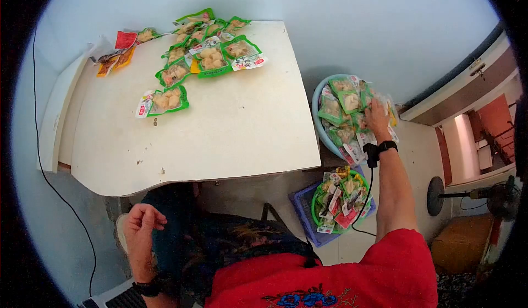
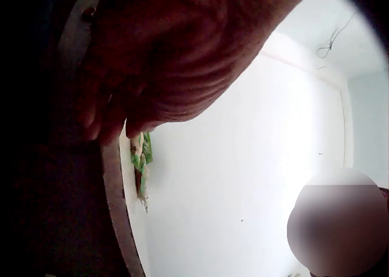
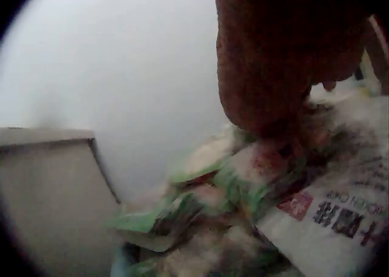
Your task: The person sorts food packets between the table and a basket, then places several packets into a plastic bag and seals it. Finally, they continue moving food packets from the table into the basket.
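Over a light-blue basin [image 1: 315,110] heaped with clear, green-edged food packets [image 1: 349,100], my right hand [image 1: 377,120] reaches down and touches the pile. The right wrist view shows that hand [image 3: 285,64] dark above blurred packets [image 3: 213,180], beside a white packet with black lettering [image 3: 340,222]; its fingertips are partly hidden. My left hand [image 1: 144,232] hangs in front of the table's near edge, fingers loosely bent, with nothing in it. In the left wrist view this hand [image 2: 176,58] is dark and close.
A white table [image 1: 236,121] bears several green-edged packets [image 1: 212,57] at its back, with red and orange ones [image 1: 116,63] at the back left. A green basket [image 1: 314,200] of small packets sits in a blue crate [image 1: 302,214] below. A black fan [image 1: 503,200] stands right; a cable hangs from my right wrist.
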Motion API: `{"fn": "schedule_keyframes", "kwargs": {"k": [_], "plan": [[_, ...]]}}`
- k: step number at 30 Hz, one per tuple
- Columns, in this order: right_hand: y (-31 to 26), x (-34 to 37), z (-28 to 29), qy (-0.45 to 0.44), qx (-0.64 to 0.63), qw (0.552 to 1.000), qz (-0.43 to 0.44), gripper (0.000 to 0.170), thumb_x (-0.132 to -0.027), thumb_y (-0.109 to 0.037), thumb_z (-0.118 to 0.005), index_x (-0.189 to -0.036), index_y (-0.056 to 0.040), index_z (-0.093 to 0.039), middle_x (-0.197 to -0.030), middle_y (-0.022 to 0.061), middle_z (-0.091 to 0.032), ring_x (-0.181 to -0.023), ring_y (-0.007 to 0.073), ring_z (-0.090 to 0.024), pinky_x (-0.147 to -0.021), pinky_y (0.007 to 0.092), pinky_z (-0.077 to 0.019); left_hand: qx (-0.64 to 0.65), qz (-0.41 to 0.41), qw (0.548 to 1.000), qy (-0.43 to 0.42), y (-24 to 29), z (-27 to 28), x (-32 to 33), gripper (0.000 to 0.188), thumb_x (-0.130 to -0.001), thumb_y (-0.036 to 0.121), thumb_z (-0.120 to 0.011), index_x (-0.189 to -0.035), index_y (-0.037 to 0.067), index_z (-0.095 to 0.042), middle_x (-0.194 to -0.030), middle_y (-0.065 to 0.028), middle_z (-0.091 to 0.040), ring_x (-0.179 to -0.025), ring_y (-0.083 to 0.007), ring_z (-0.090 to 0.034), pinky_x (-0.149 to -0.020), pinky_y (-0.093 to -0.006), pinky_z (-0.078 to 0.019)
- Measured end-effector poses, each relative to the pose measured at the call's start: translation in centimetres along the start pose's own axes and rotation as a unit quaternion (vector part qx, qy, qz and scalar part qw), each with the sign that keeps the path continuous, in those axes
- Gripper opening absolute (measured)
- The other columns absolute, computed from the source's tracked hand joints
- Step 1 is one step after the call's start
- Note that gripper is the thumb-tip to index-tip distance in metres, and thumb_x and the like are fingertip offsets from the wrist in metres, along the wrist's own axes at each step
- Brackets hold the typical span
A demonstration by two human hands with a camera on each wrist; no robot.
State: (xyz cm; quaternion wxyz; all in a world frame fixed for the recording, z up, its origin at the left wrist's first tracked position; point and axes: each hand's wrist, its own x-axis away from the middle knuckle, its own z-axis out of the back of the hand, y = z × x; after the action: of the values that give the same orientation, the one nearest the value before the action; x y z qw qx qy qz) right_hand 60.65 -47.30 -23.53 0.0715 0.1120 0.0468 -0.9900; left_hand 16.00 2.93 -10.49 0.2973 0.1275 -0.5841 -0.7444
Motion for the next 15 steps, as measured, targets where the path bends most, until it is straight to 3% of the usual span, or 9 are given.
{"fn": "schedule_keyframes", "kwargs": {"k": [2, 5, 11, 14, 15], "plan": [[3.5, -1.5, -4.4, 0.002, -0.024, 0.999, 0.047, 0.032, -0.091, -0.018, -0.057, -0.115, 0.0012, -0.047, -0.114, 0.0216, -0.054, -0.106, 0.0409, -0.052, -0.09, 0.051, -0.0419, 0.006, -0.004, 1.0, 0.008, 0.5, 0.2, 0.0, 0.022, -0.1, 0.019, -0.054, -0.085, 0.004, -0.06, -0.074, -0.0037, -0.064, -0.066, -0.0098, -0.059, -0.059, -0.0241, -0.0465], [3.7, -2.5, -4.6, -0.061, 0.014, 0.994, 0.092, 0.035, -0.089, -0.019, -0.058, -0.115, 0.0022, -0.049, -0.116, 0.023, -0.054, -0.109, 0.041, -0.052, -0.092, 0.0513, -0.0424, 0.009, -0.009, 1.0, 0.007, 1.5, -0.1, 0.1, 0.019, -0.1, 0.017, -0.054, -0.087, 0.003, -0.061, -0.076, -0.0039, -0.064, -0.068, -0.0101, -0.06, -0.061, -0.0239, -0.0471], [2.4, -4.9, -2.0, -0.197, 0.013, 0.978, 0.064, 0.044, -0.087, -0.028, -0.062, -0.119, 0.0022, -0.058, -0.115, 0.0269, -0.061, -0.108, 0.0446, -0.056, -0.09, 0.0524, -0.0452, 0.041, -0.048, 0.998, 0.024, 1.7, 0.0, -1.1, 0.016, -0.099, 0.013, -0.054, -0.094, 0.0, -0.063, -0.077, -0.0033, -0.064, -0.07, -0.0092, -0.06, -0.063, -0.0221, -0.0474], [-3.1, -3.8, 3.2, -0.121, -0.062, 0.99, 0.027, 0.049, -0.087, -0.028, -0.064, -0.125, 0.0022, -0.058, -0.12, 0.0256, -0.062, -0.11, 0.0436, -0.058, -0.094, 0.0497, -0.0456, 0.055, -0.084, 0.992, 0.076, 1.0, 1.2, -2.8, 0.017, -0.098, 0.014, -0.055, -0.093, 0.0, -0.063, -0.076, -0.0023, -0.064, -0.069, -0.0083, -0.059, -0.062, -0.0222, -0.0471], [-3.8, -4.4, 3.1, -0.088, -0.073, 0.992, 0.055, 0.052, -0.086, -0.027, -0.066, -0.126, 0.0044, -0.056, -0.126, 0.0264, -0.059, -0.11, 0.0424, -0.06, -0.095, 0.0457, -0.0469, 0.047, -0.097, 0.989, 0.1, 0.8, 1.7, -3.4, 0.018, -0.098, 0.014, -0.055, -0.092, 0.0, -0.064, -0.075, -0.0021, -0.064, -0.069, -0.0081, -0.059, -0.062, -0.0223, -0.0468]]}}
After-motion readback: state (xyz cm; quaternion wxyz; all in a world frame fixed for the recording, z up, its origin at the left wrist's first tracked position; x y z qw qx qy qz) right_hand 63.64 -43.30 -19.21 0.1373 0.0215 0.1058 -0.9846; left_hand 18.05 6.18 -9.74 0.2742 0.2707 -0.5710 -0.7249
